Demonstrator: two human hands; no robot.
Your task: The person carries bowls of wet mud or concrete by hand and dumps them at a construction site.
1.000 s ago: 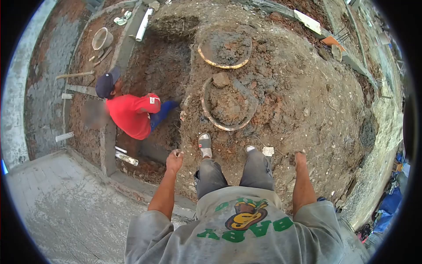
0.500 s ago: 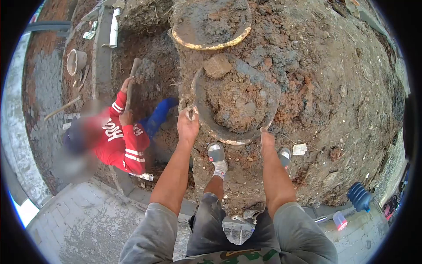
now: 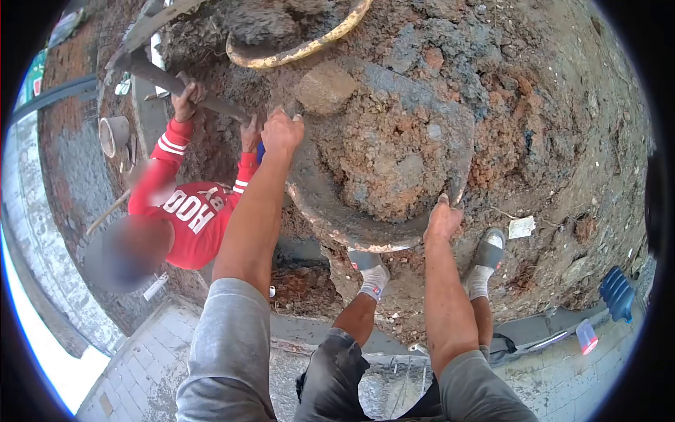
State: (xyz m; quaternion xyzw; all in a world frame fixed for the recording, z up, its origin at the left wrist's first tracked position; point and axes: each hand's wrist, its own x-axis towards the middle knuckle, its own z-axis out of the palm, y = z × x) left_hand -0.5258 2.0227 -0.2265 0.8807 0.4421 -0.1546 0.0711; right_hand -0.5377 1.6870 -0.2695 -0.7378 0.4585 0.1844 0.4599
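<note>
Right in front of the feet [image 3: 490, 257], here's the basin [image 3: 341, 214], heaped with soil [image 3: 397, 158], a big clod [image 3: 325, 88] by its far left edge! The left hand [image 3: 283, 131] is clenched on the left rim; the right hand [image 3: 443, 219] grips the near right rim. Off to the left, a co-worker [image 3: 195, 224] in red holds a wooden handle [image 3: 219, 107] two-handed.

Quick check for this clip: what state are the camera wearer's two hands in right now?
Left hand: closed, holding the nearer basin at its left edge.
Right hand: closed, gripping the same basin's near-right rim.
</note>
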